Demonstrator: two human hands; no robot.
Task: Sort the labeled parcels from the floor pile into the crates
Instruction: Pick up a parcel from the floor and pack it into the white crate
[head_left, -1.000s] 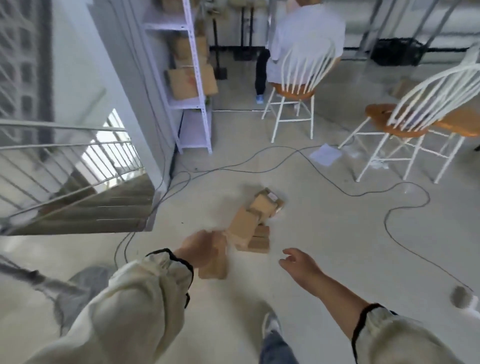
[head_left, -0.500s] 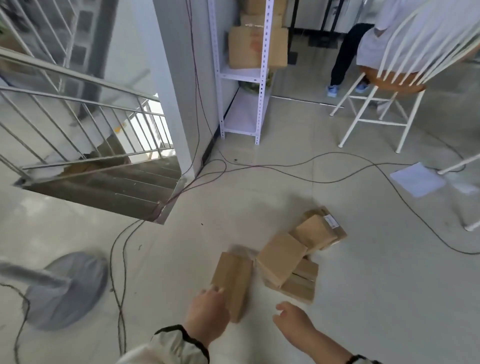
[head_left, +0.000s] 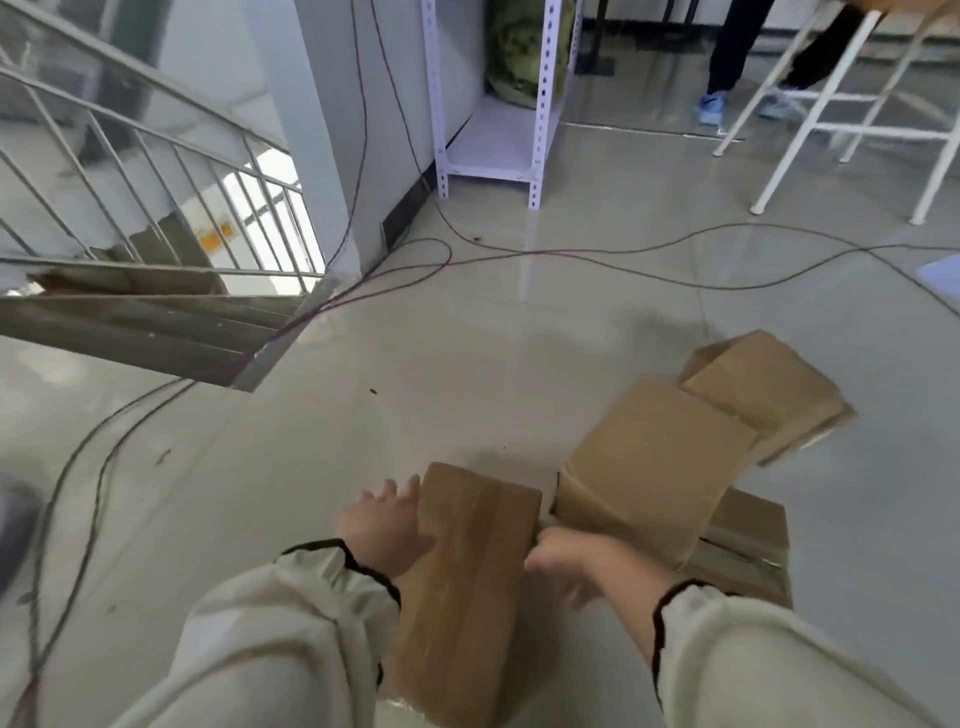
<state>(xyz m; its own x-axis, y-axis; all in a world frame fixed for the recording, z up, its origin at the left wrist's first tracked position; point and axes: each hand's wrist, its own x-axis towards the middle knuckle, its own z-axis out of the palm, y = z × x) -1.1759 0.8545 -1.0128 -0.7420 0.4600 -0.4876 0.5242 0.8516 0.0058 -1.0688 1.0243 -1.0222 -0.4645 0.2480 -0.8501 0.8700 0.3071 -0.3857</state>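
A pale, glossy floor (head_left: 467, 364) is seen across most of the frame, and reflections are carried on it; a stairwell (head_left: 130, 322) with descending steps is cut into it at the left, and a metal railing (head_left: 145, 156) is set along it in the upper left; a white pillar (head_left: 322, 130) is placed beside the stairwell at upper centre; a white perforated shelf unit (head_left: 498, 135) is stood just right of the pillar, and a green bundle (head_left: 524, 52) is kept on its lowest board; the white legs of a chair (head_left: 831, 104) are seen in the upper right, with a person's dark-trousered legs (head_left: 727, 52) beside them; thin cables (head_left: 571, 254) are trailed over the floor from the pillar towards the right edge and down the left side.

A pile of parcels (head_left: 748, 540) is left on the floor at lower right; a tilted parcel (head_left: 649, 467) is propped on the flat lowest one, and another (head_left: 763, 389) is leant behind it.

At lower centre a long parcel (head_left: 467, 587) of brown cardboard is held between both hands, just left of the pile; the left hand (head_left: 382, 530) is laid flat against its left side, fingers extended and spread; the right hand (head_left: 566, 561), somewhat blurred, is clamped on its right edge, thumb on the edge and fingers curled below; cream sleeves (head_left: 270, 639) with dark cuffs are worn on both arms.
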